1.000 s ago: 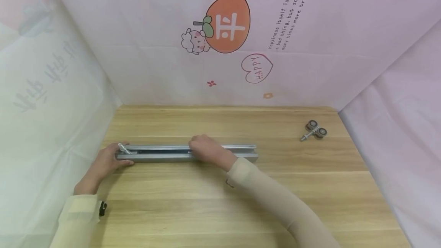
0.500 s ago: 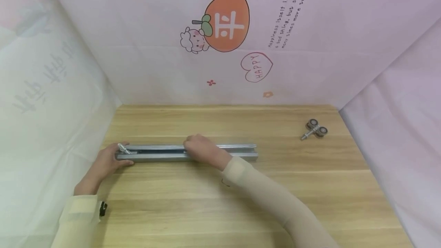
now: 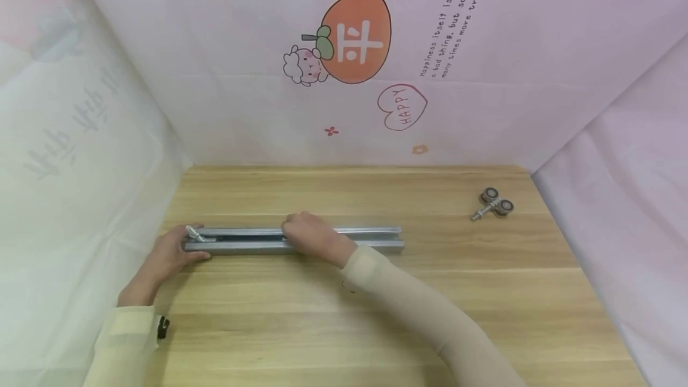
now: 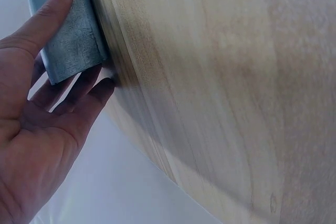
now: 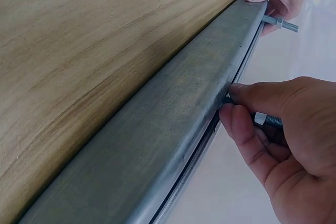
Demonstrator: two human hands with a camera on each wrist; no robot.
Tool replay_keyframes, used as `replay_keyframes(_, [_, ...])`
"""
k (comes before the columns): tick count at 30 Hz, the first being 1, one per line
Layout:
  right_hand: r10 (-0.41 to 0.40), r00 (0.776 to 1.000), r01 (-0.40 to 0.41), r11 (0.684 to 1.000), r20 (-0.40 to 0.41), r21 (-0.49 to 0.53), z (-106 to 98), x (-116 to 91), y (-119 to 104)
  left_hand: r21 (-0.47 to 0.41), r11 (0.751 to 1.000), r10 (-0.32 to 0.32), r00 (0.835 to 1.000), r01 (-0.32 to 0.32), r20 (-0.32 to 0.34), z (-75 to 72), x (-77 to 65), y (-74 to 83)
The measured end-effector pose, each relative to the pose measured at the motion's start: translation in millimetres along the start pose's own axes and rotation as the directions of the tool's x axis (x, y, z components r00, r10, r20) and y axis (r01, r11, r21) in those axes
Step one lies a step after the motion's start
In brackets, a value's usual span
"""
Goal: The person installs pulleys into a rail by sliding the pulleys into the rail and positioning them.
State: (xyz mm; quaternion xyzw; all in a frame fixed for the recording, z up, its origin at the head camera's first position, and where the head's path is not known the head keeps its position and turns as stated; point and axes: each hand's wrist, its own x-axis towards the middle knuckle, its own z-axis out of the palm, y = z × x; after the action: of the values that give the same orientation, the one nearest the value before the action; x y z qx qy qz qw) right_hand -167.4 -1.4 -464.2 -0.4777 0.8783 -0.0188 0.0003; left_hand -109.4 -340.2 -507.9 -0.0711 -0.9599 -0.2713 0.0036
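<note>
A grey metal track (image 3: pixel 236 248) with a slot along its top lies across the table. Its left end is gripped by my left hand (image 3: pixel 168 257); in the left wrist view, the thumb (image 4: pixel 46 17) lies on one face with the fingers around the far side. My right hand (image 3: pixel 314 237) is over the track's middle. Seen from the right wrist, it pinches a threaded bolt (image 5: pixel 269 120) at the slot; whatever joins the bolt inside the track is hidden. Another bolt with a nut (image 5: pixel 279 22) sticks out of the slot by my left hand.
A loose roller hanger (image 3: pixel 493 202) with wheels and a bolt lies at the back right of the wooden table (image 3: pixel 301 327). Printed white sheets (image 3: pixel 242 118) hang behind the table and at both sides.
My right hand has slid a short way left along the track, with the bolt in its fingers. The left hand and the track keep their place.
</note>
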Motion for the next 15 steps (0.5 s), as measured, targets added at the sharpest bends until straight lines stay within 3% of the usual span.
replay_keyframes(9, [0.009, 1.0, -0.009, 1.0, 0.001, 0.026, -0.8, 1.4, -1.3, 0.003, 1.0, -0.01, 1.0, 0.01, -0.002, -0.6, -1.0, -1.2])
replay_keyframes(15, [0.042, 0.999, -0.043, 0.994, 0.02, 0.098, -1.0, 0.5, 0.9, 0.002, 1.0, -0.01, 1.0, 0.01, -0.002, -0.1, -0.4, -0.6])
